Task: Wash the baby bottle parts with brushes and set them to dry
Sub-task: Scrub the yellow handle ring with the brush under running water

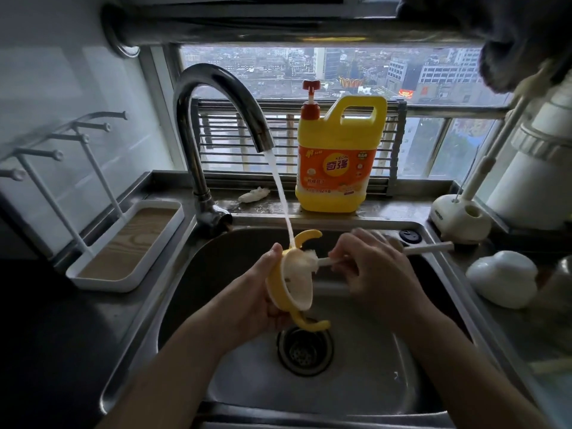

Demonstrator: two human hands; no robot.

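Over the sink (pixel 371 385), under running water (pixel 280 187), left hand (pixel 258 294) fingers grip the collar (pixel 294 289) while right hand (pixel 371 267) fingers pinch the brush (pixel 428 247) scrubbing inside it; next probably calls for rinsing and racking.

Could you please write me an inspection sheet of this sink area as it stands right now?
Surface: steel sink; tap running.
Job's things: yellow handled bottle part under the water stream, with the head of the brush inside it; drying rack stands left of the sink.
Clutter: detergent jug and crumpled cloth on the sill; brush stand and white rounded object on the right.
Hands: left hand grips the bottle part; right hand holds the brush handle in its fingers.
Cables: nothing seen.
Surroundings: window over city buildings.
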